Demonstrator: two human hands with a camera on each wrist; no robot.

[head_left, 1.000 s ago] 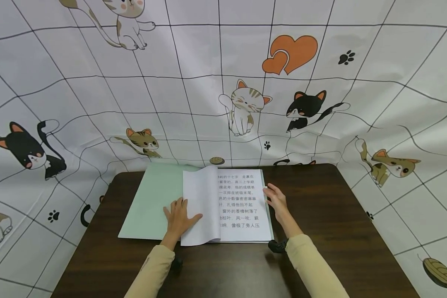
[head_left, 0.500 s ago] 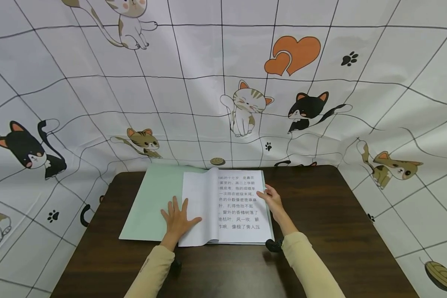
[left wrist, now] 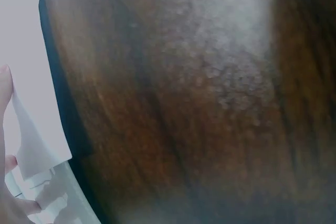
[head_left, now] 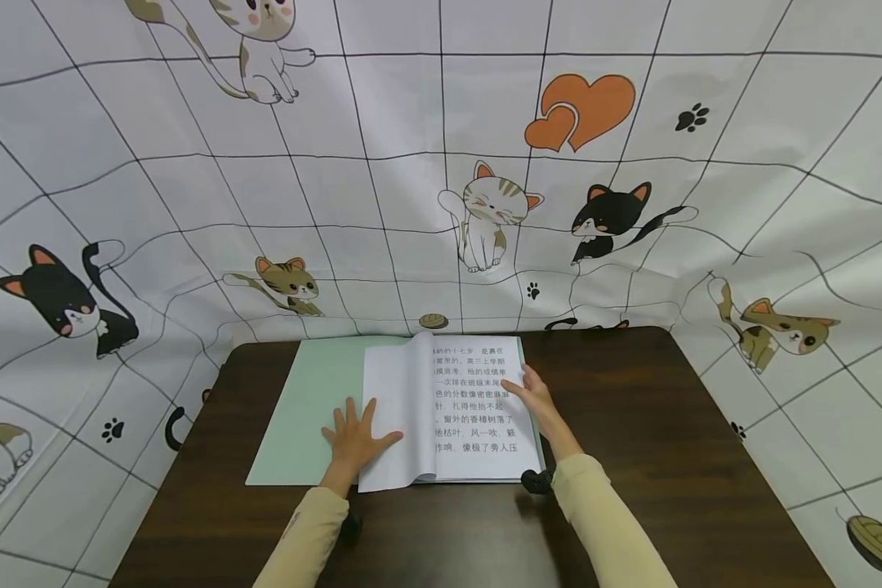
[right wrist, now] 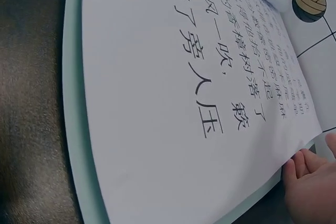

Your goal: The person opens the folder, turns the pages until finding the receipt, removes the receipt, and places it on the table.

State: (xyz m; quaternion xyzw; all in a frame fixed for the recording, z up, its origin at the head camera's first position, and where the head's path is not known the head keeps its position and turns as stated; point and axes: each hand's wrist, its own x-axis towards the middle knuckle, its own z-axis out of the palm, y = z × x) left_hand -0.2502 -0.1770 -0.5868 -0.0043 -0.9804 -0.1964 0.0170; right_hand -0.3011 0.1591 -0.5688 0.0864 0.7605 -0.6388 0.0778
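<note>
A book with a pale green cover [head_left: 282,433] lies open on the dark wooden table. My left hand [head_left: 354,441] rests with fingers spread over the cover and the edge of a page turned to the left [head_left: 393,441]. That page bulges near the spine. In the left wrist view, parts of the left hand [left wrist: 6,182] show beside the loose page corner [left wrist: 44,156]. My right hand [head_left: 540,402] is at the right edge of the printed page [head_left: 474,433]. In the right wrist view, bent fingers [right wrist: 300,163] touch that edge, with the thumb apart from them.
Brown tabletop [head_left: 632,457] extends around the book. A white cloth backdrop [head_left: 382,188] with cartoon cats and grid lines rises behind the table and along both sides. A dark band [head_left: 536,482] shows by the right wrist.
My right hand has shifted left, so its thumb now reaches over the printed page's edge. The left hand's fingers have spread wider. The head view has shifted slightly.
</note>
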